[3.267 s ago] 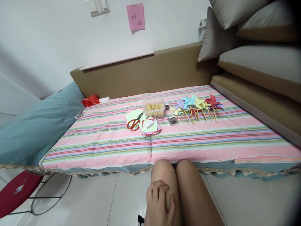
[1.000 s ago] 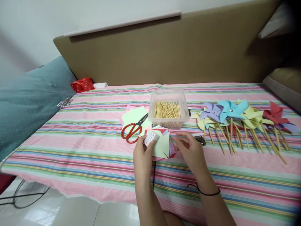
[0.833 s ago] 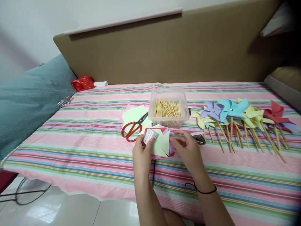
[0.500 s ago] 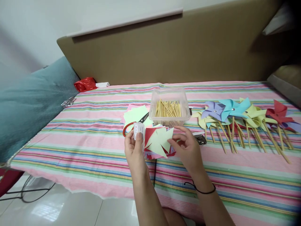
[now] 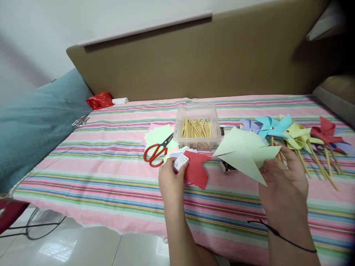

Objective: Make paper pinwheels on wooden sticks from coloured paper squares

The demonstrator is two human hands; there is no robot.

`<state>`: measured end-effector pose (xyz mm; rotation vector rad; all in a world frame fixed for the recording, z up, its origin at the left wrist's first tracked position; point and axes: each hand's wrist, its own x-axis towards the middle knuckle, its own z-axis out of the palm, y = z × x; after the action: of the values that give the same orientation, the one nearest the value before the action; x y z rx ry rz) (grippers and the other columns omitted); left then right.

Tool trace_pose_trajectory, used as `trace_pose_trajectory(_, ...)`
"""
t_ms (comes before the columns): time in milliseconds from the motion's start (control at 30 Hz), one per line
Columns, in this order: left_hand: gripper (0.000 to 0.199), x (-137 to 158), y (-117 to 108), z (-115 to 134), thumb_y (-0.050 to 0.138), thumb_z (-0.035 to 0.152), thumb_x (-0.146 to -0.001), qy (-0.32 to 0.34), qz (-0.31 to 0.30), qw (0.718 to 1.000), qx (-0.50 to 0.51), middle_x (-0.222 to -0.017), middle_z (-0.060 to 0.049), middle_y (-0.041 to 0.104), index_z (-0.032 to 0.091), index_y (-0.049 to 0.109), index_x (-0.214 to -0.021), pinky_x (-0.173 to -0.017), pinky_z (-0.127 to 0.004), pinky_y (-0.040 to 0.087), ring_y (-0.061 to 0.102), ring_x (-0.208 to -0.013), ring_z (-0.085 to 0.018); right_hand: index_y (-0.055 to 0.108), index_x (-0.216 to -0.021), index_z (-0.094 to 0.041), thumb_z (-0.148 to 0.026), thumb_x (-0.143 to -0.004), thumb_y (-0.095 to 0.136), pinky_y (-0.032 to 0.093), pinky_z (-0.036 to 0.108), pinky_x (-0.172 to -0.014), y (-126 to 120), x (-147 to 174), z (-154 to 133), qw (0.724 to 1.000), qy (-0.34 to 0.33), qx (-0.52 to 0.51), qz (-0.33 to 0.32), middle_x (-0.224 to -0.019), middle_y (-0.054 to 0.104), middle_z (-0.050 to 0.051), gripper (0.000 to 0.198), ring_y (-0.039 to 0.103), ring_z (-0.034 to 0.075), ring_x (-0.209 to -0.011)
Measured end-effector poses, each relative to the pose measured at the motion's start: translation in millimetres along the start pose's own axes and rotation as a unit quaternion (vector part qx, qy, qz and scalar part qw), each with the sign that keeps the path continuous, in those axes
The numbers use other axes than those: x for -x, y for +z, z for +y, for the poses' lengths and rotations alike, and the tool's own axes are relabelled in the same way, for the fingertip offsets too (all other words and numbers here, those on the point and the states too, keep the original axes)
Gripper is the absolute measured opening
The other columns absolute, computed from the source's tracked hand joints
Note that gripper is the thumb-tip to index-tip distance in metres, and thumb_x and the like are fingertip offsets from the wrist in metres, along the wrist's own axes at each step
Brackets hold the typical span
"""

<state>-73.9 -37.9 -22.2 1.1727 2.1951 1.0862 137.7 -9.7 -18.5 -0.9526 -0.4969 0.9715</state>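
Observation:
My left hand (image 5: 172, 177) grips a small white printed box (image 5: 181, 162) between thumb and fingers, above the paper pile. Under and beside it lies a red paper cut with slits (image 5: 197, 170), over other coloured sheets. Raised to the right, my right hand (image 5: 285, 173) pinches one corner of a pale green paper cut with slits toward its middle (image 5: 245, 151). This sheet hides part of a small open box of dark metal bits (image 5: 227, 167) and some pinwheels. Left of the pile are red-handled scissors (image 5: 156, 153), blades partly over pale green sheets (image 5: 158, 135).
A clear plastic tub (image 5: 197, 139) of wooden sticks (image 5: 196, 128) stands behind the pile. Finished paper pinwheels (image 5: 273, 127) on sticks lie at the right. A red plastic bag (image 5: 100, 100) sits at the back left, on the striped cloth (image 5: 97, 177).
My right hand has lifted the pale green paper off the pile and carried it right, uncovering the red one. My left hand with the white box has shifted slightly right and down.

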Motion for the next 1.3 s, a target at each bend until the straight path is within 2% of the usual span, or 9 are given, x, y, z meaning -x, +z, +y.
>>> trace_pose_trajectory(100, 0.025, -2, 3, -3, 0.063, 0.042, -0.081, 0.009, 0.001, 1.000, -0.029, -0.093, -0.007, 0.069, 0.021, 0.064, -0.094, -0.070, -0.033, 0.040, 0.061, -0.084, -0.025, 0.066, -0.105, -0.024, -0.020, -0.055, 0.086, 0.051, 0.027, -0.064, -4, 0, -1, 1.000, 0.009, 0.001, 0.012, -0.085, 0.060, 0.000, 0.054, 0.061, 0.014, -0.078)
trace_pose_trajectory(233, 0.023, -2, 4, -2, 0.065, 0.040, -0.079, 0.039, 0.003, 0.998, -0.043, -0.091, -0.006, 0.068, 0.021, 0.063, -0.090, -0.069, -0.031, 0.039, 0.060, -0.082, -0.023, 0.066, -0.102, -0.023, -0.021, -0.054, 0.086, 0.052, 0.032, -0.069, 0, 1, 0, 1.000, 0.011, -0.003, 0.014, -0.087, 0.063, 0.002, 0.052, 0.062, 0.017, -0.083)
trace_pose_trajectory(367, 0.024, -2, 7, 4, 0.066, 0.041, -0.079, 0.040, -0.022, 0.998, -0.048, -0.090, -0.007, 0.067, 0.020, 0.063, -0.089, -0.069, -0.031, 0.040, 0.059, -0.081, -0.022, 0.067, -0.101, -0.022, -0.020, -0.054, 0.087, 0.052, 0.030, -0.069, 3, 1, 1, 1.000, 0.011, -0.017, 0.011, -0.085, 0.065, 0.002, 0.051, 0.063, 0.015, -0.080)
trace_pose_trajectory(600, 0.025, -1, 15, 13, 0.071, 0.035, -0.077, 0.060, -0.064, 0.990, -0.109, -0.103, -0.009, 0.066, 0.020, 0.066, -0.096, -0.082, -0.036, 0.043, 0.057, -0.096, -0.026, 0.069, -0.101, -0.023, -0.021, -0.056, 0.088, 0.053, 0.025, -0.067, 1, 0, 2, 0.999, 0.015, -0.034, 0.004, -0.083, 0.067, -0.001, 0.049, 0.064, 0.013, -0.079)
trace_pose_trajectory(733, 0.020, -1, 17, 16, 0.066, 0.034, -0.082, 0.038, -0.054, 0.991, -0.120, -0.110, -0.010, 0.064, 0.022, 0.067, -0.096, -0.091, -0.040, 0.041, 0.055, -0.104, -0.029, 0.068, -0.101, -0.023, -0.017, -0.059, 0.086, 0.054, 0.023, -0.067, -1, -1, 3, 0.999, -0.001, -0.053, -0.014, -0.083, 0.066, -0.002, 0.046, 0.064, 0.012, -0.081)
trace_pose_trajectory(833, 0.020, -3, 18, 17, 0.066, 0.031, -0.082, 0.010, -0.057, 0.989, -0.133, -0.111, -0.011, 0.063, 0.020, 0.065, -0.098, -0.092, -0.042, 0.040, 0.053, -0.106, -0.031, 0.068, -0.102, -0.023, -0.017, -0.061, 0.085, 0.054, 0.023, -0.066, -2, -1, 4, 0.998, -0.002, -0.053, -0.019, -0.084, 0.066, -0.001, 0.045, 0.064, 0.012, -0.081)
trace_pose_trajectory(1067, 0.025, -8, 19, 13, 0.072, 0.020, -0.073, -0.003, -0.071, 0.996, -0.045, -0.101, -0.008, 0.062, 0.020, 0.056, -0.092, -0.084, -0.037, 0.041, 0.057, -0.097, -0.025, 0.067, -0.101, -0.022, -0.020, -0.061, 0.085, 0.051, 0.026, -0.064, -3, -1, 2, 0.999, 0.000, -0.042, -0.015, -0.085, 0.065, -0.001, 0.044, 0.060, 0.011, -0.072)
trace_pose_trajectory(1300, 0.043, -9, 16, 10, 0.076, 0.020, -0.069, -0.022, -0.104, 0.994, 0.028, -0.102, -0.005, 0.059, 0.022, 0.050, -0.104, -0.078, -0.033, 0.042, 0.057, -0.091, -0.022, 0.067, -0.101, -0.022, -0.016, -0.060, 0.084, 0.051, 0.024, -0.064, -2, -1, 3, 0.999, 0.001, -0.051, -0.012, -0.084, 0.066, 0.000, 0.045, 0.063, 0.012, -0.078)
